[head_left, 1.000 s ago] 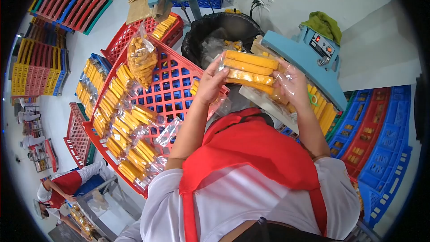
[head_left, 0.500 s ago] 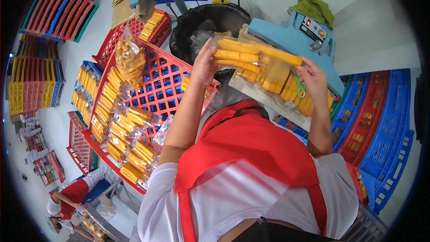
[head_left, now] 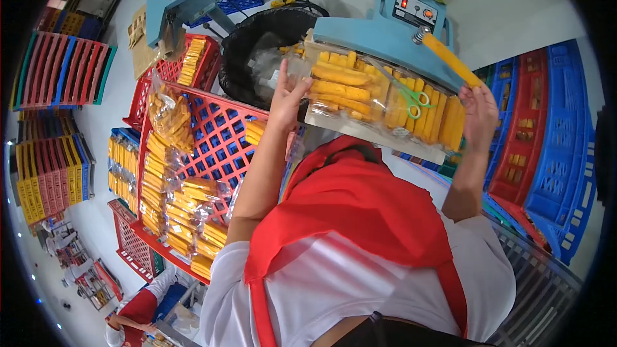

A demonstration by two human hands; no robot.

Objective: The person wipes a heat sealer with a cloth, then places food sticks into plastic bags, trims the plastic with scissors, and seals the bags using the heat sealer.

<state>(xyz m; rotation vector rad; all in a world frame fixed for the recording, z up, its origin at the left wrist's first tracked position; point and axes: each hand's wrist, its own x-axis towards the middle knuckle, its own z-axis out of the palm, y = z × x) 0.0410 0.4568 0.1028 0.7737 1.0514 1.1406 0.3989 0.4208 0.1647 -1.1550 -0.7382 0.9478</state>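
My left hand [head_left: 289, 99] grips the left end of a clear plastic bag [head_left: 340, 90] with several long yellow sticks inside. In my right hand [head_left: 481, 115] one loose yellow stick [head_left: 453, 61] is pinched by its lower end, tilted up to the left and apart from the bag. Beneath both hands, a row of yellow sticks [head_left: 440, 115] lies on a pale board [head_left: 385, 144]. Green-handled scissors [head_left: 411, 97] rest over that row, between my hands.
A blue sealing machine [head_left: 379, 38] stands just beyond the board. To its left are a black-lined bin [head_left: 234, 67] and a red crate [head_left: 225, 115] with bagged sticks [head_left: 186, 209]. Stacked blue crates [head_left: 559, 148] rise at right. Another person [head_left: 138, 308] works at lower left.
My right hand has drawn the yellow stick away from the bag, to the right. My left hand and the bag are lower over the board, and the view has shifted.
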